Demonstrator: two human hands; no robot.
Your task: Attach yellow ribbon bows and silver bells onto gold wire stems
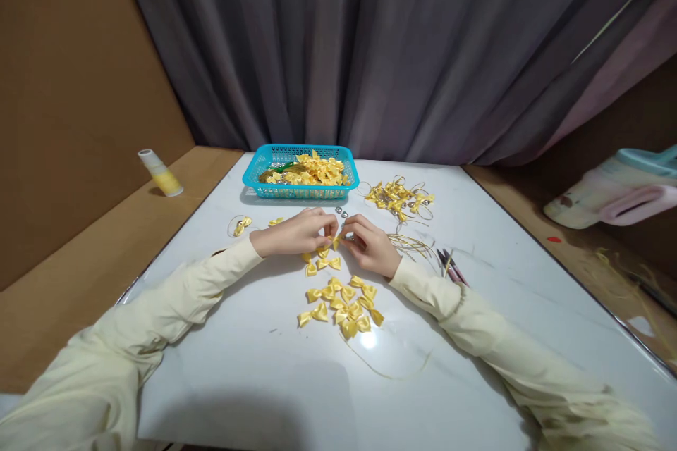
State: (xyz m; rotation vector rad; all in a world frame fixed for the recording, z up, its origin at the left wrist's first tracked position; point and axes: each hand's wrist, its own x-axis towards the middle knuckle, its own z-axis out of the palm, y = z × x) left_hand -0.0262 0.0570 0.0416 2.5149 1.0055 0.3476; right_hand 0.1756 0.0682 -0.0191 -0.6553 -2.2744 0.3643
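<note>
My left hand (304,231) and my right hand (370,245) meet near the middle of the white table (254,366). Between their pinched fingertips is a small yellow bow (335,243), which both hands hold. Just below lie more bows (328,263), and a larger group of yellow bows (346,303) is spread closer to me. A thin gold cord (391,376) curves out from under that group. Small silver pieces (344,214) rest right beyond my fingertips. Beside my right hand is a bundle of gold cords (412,245).
A blue basket (301,192) of bows and cords stands at the back. Corded bows (399,197) are piled back right, another (242,226) left. Snips (452,268) lie right. A glue bottle (161,173) and a pink-handled cup (608,190) stand on the sides.
</note>
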